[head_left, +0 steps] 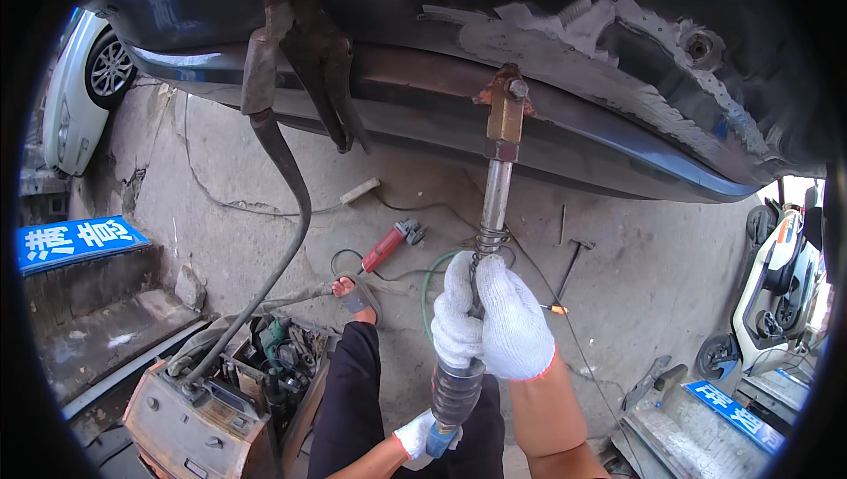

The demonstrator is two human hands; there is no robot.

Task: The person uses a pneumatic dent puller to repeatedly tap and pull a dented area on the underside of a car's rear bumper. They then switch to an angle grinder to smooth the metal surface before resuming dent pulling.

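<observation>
A long metal pulling tool (494, 197) with a brass-coloured head (505, 113) is fixed to the dented, bare-metal lower edge of a dark car body (565, 82). My right hand (507, 325), in a white glove, grips the tool's shaft just above its dark cylindrical weight (457, 393). At the bottom of the view, my left hand (413, 436), also in a white glove, holds the blue end of the tool. My leg in black trousers (353, 391) and a sandalled foot (353, 295) lie on the concrete below.
A rusty clamp (265, 47) with a thick cable (287, 214) hangs from the car body and leads to a worn machine box (190, 422) at lower left. A red angle grinder (388, 245), a hammer (572, 260) and a green hose (432, 280) lie on the ground. A white car (84, 91) stands left, a scooter (776, 285) right.
</observation>
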